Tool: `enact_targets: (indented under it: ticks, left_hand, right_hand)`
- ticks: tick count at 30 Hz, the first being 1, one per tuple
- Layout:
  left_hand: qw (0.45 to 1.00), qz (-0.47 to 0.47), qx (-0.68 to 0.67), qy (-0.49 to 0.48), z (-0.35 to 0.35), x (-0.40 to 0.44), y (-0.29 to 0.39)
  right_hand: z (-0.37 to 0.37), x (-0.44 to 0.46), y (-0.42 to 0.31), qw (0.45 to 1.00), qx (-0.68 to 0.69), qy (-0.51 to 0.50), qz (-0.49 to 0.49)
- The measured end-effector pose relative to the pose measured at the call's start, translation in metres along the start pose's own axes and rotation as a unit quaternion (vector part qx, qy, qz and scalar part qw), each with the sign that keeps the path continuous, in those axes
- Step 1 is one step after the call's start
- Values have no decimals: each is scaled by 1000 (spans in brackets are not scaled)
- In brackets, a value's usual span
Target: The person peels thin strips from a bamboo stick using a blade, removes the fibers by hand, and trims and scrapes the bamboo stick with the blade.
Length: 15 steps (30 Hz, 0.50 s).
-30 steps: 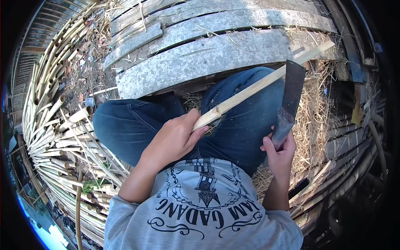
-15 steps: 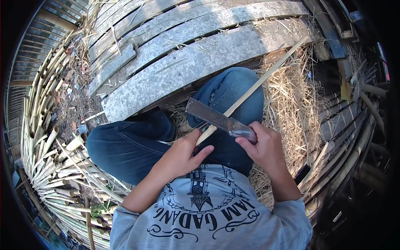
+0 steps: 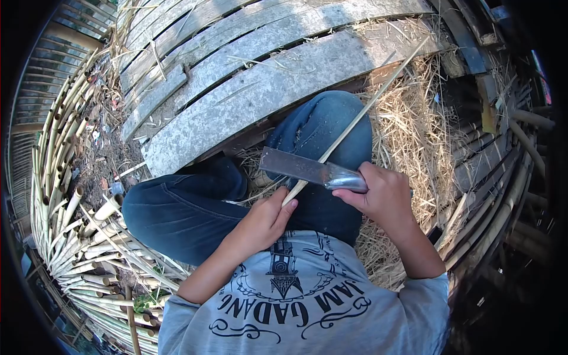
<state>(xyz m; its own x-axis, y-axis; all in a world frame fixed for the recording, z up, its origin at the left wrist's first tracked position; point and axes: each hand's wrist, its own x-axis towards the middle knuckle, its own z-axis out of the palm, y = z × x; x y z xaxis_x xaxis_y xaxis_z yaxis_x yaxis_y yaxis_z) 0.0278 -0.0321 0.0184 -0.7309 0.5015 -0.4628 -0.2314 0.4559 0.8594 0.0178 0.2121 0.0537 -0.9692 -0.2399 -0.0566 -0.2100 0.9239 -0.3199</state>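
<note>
Pinching bamboo strip (image 3: 362, 118) at its near end: left hand (image 3: 265, 220). Long axis runs away from those fingers, forward-right past right knee (image 3: 327, 112). Right hand (image 3: 386, 195) wraps square-tipped knife (image 3: 291, 165); blade crosses strip just beyond left fingertips.

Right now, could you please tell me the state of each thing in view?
Strip: held aslant.
Knife: held, blade crosswise over the strip.
Left hand: closed on the strip's near end.
Right hand: closed on the knife.
Poles: piled.
Planks: laid with gaps between.
Shavings: loose, heaped.
</note>
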Motion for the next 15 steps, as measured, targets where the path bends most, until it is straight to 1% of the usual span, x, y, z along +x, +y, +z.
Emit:
enact_targets:
  ticks: [2, 3, 7, 10, 11, 13, 15]
  left_hand:
    - [1000, 18, -14, 14, 5, -3, -5]
    - [999, 35, -28, 29, 8, -4, -7]
    - [998, 35, 13, 48, 10, -6, 0]
    - [999, 8, 13, 41, 11, -5, 2]
    - [999, 9, 11, 44, 12, -5, 2]
    - [999, 8, 12, 42, 12, -5, 2]
    - [997, 34, 23, 60, 11, -4, 1]
  right_hand:
    - [-2, -1, 9, 999, -29, 29, 15]
    - [-10, 1, 18, 997, -35, 28, 63]
    - [-14, -2, 24, 995, -62, 29, 73]
    - [-9, -9, 11, 996, -59, 34, 56]
    - [-5, -10, 6, 998, -60, 17, 23]
    - [-3, -5, 17, 998, -55, 25, 18]
    - [-4, -2, 34, 998, -47, 40, 19]
